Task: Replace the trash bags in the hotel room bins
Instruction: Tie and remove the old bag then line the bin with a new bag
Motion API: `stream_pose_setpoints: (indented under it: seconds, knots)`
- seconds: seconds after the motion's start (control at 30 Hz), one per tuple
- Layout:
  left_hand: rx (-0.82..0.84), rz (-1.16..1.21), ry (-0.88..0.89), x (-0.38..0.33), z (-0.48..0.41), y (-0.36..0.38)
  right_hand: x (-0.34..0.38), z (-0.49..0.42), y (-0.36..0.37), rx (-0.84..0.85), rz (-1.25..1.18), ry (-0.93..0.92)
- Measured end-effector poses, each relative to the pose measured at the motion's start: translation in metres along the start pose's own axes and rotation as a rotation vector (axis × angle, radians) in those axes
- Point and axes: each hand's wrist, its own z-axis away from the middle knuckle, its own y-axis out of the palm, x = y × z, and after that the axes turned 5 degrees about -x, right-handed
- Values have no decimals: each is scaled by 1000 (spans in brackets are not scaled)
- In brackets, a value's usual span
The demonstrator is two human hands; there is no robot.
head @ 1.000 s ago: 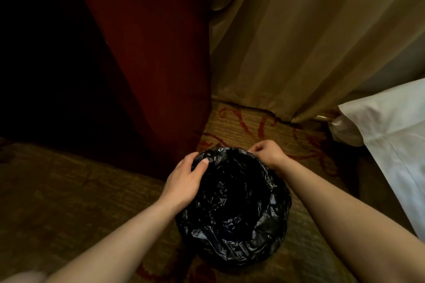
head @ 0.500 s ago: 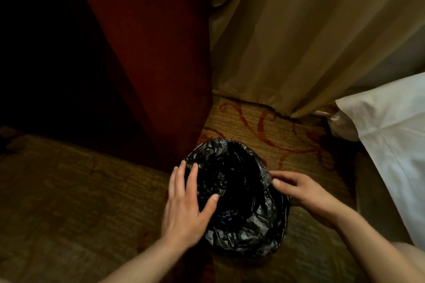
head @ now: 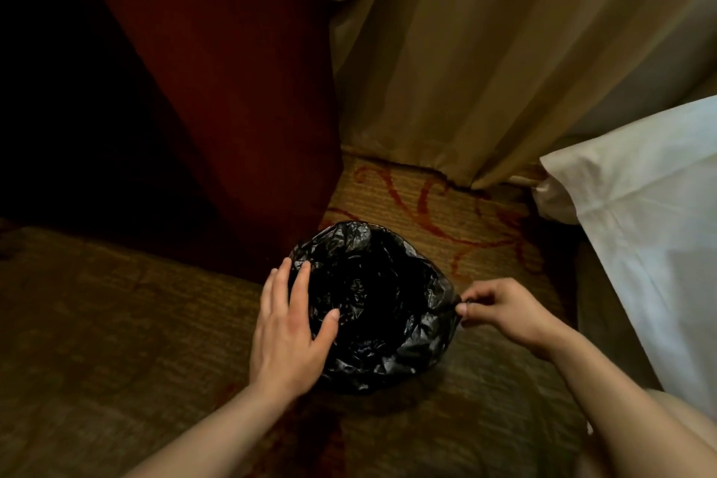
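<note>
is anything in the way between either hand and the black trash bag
Nothing visible does. The left hand lies flat on the left rim of the black trash bag, and the right hand pinches its right edge with its fingers.

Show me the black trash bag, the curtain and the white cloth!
black trash bag [head: 411, 357]: head view, on its crinkled near side.
curtain [head: 485, 50]: head view, on the middle of its folds.
white cloth [head: 640, 229]: head view, on its flat middle.

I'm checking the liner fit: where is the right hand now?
In the head view, the right hand is at the right edge of the black trash bag, pinching its rim, on the side nearest the white bedding.
</note>
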Motion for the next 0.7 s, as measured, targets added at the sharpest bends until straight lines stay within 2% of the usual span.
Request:
stream_pose_setpoints:
  seconds: [0.07, 0.17, 0.27, 0.43, 0.57, 0.7]
  knots:
    - [-1, -5, 3, 1, 0, 0, -4, -3, 0, -30, -253, 53]
    - [-9, -2, -2, 0, -1, 0, -5, -7, 5, -35, -757, 174]
    - [-14, 4, -7, -2, -1, 0, -12, -9, 21, -88, -983, 268]
    - [-16, -6, 2, -1, 0, 0, -19, -19, 51, -177, -1012, 452]
    - [-8, -15, 5, 1, 1, 0, -20, -22, 59, -220, -816, 578]
    - [-17, -11, 2, -2, 0, 1, -18, -24, 58, -314, -604, 535]
